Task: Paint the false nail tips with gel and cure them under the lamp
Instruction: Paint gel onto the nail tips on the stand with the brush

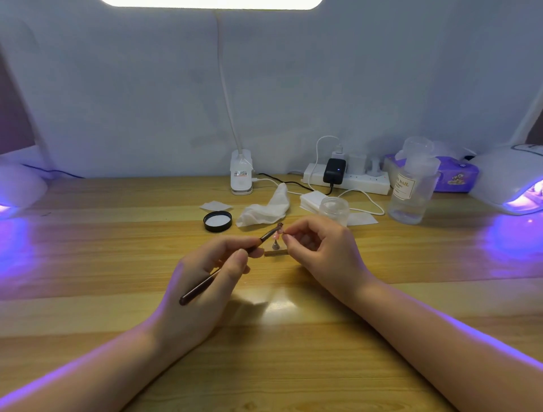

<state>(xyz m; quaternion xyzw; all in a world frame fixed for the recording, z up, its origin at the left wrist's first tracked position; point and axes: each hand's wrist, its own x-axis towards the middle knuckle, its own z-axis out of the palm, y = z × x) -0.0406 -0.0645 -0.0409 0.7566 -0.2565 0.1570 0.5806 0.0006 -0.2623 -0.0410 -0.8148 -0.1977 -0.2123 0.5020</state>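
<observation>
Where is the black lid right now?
In the head view, the black lid lies upside down on the wooden table, left of centre, just left of the crumpled white wipe and beyond the left hand.

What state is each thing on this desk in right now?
Brush: gripped by left hand, tip at the nail tip.
Nail tip: on its stand, right hand pinching beside it.
Black lid: off, upside down.
Small jar: open.
Right curing lamp: lit.
Desk lamp: on.
</observation>
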